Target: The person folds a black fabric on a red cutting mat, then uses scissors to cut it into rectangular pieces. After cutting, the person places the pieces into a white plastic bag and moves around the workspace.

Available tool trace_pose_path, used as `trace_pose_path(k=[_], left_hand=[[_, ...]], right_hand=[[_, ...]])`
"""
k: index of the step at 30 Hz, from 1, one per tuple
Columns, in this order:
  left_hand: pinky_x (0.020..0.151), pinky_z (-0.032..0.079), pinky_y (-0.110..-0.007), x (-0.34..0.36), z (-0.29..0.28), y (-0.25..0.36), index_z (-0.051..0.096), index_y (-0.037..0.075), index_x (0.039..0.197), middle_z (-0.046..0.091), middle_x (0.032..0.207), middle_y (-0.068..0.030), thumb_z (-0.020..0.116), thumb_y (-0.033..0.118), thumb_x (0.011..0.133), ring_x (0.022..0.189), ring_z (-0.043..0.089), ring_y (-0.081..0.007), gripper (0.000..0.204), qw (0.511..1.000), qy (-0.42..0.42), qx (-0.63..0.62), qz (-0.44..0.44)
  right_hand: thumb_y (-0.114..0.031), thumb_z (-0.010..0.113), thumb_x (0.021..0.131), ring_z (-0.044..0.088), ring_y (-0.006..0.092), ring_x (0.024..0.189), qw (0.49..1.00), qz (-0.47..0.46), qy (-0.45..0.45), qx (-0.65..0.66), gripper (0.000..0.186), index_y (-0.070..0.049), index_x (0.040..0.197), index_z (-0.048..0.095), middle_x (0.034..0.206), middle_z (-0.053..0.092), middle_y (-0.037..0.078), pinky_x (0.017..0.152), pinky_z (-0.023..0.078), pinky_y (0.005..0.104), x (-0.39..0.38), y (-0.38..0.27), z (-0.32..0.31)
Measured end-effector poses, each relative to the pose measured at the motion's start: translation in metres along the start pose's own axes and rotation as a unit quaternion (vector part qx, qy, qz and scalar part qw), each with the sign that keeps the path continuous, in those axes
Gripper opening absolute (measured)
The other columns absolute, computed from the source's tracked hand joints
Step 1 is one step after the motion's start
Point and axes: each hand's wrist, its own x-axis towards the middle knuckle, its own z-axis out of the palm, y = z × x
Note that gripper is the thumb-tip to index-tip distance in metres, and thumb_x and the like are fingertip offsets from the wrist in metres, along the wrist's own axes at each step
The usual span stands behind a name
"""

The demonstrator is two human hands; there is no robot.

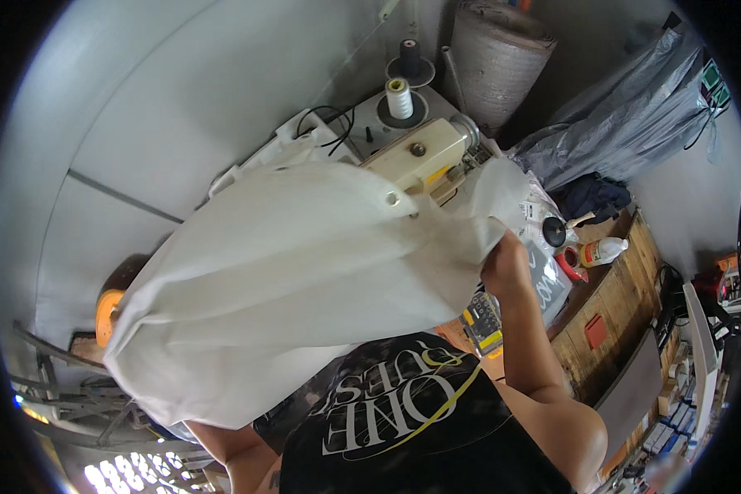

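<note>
A large white fabric sheet (305,272) is spread out in front of me, loosely folded and hiding much of the work surface. Metal eyelets (393,198) show along its far edge. My right hand (506,262) is closed on the bunched right side of the sheet, holding it raised. At the lower left my left forearm (230,445) goes under the sheet, which covers my left hand, so its fingers cannot be seen. Just beyond the sheet's far edge stands a cream sewing machine (420,156), partly covered by the cloth.
Behind the machine stand a white thread cone (398,99) and a dark thread spool (409,58). A thick grey roll (502,62) leans at the back. To the right, a wooden bench (626,305) carries a bottle (603,251) and a red tape roll (570,265).
</note>
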Motion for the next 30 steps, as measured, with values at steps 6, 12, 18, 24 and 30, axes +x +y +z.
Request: trace_pose_path(k=[6, 12, 18, 24, 30], left_hand=[[0.103, 0.048, -0.037, -0.029, 0.065, 0.014, 0.047, 0.003, 0.148, 0.056, 0.143, -0.0186, 0.076, 0.013, 0.077, 0.121, 0.063, -0.0287, 0.077, 0.919, -0.270, -0.181, -0.222], [0.099, 0.052, -0.040, -0.073, 0.130, -0.001, 0.045, 0.004, 0.148, 0.062, 0.132, -0.0234, 0.086, 0.017, 0.068, 0.117, 0.065, -0.0374, 0.090, 0.862, -0.487, -0.031, 0.134], [0.091, 0.054, -0.035, -0.079, 0.079, -0.028, 0.067, 0.004, 0.122, 0.070, 0.117, -0.0190, 0.086, 0.019, 0.068, 0.100, 0.070, -0.0325, 0.059, 0.871, -0.441, -0.197, 0.091], [0.091, 0.054, -0.037, -0.058, -0.039, -0.029, 0.066, 0.003, 0.122, 0.070, 0.116, -0.0200, 0.086, 0.020, 0.067, 0.101, 0.069, -0.0340, 0.060, 0.962, -0.224, -0.147, 0.055], [0.091, 0.054, -0.039, -0.032, -0.068, 0.008, 0.066, 0.002, 0.122, 0.070, 0.115, -0.0209, 0.086, 0.021, 0.067, 0.103, 0.069, -0.0354, 0.062, 0.997, -0.043, -0.020, 0.063]], right_hand=[[-0.003, 0.048, 0.088, 0.062, 0.0323, 0.099, 0.876, -0.248, -0.209, -0.357, 0.038, 0.003, 0.124, 0.058, 0.102, 0.064, 0.018, 0.091, 0.048, 0.0415, -0.095, 0.066, 0.076], [0.001, 0.052, 0.084, 0.062, 0.0382, 0.098, 0.858, -0.341, -0.237, -0.302, 0.033, 0.004, 0.116, 0.059, 0.102, 0.060, 0.024, 0.090, 0.049, 0.0424, -0.173, 0.129, 0.133], [-0.003, 0.066, 0.079, 0.065, 0.0370, 0.108, 0.766, -0.438, -0.266, -0.388, 0.042, -0.004, 0.121, 0.062, 0.120, 0.065, 0.020, 0.095, 0.052, 0.0409, -0.197, 0.114, 0.060], [-0.014, 0.076, 0.073, 0.036, 0.0420, 0.142, 0.591, -0.411, 0.097, -0.687, 0.056, -0.010, 0.127, 0.065, 0.155, 0.039, 0.017, 0.115, 0.037, 0.0470, -0.081, 0.126, -0.041], [-0.021, 0.068, 0.085, 0.062, 0.0339, 0.118, 0.749, -0.171, -0.155, -0.621, 0.044, -0.012, 0.128, 0.066, 0.128, 0.065, 0.018, 0.098, 0.050, 0.0435, 0.008, 0.198, -0.040]])
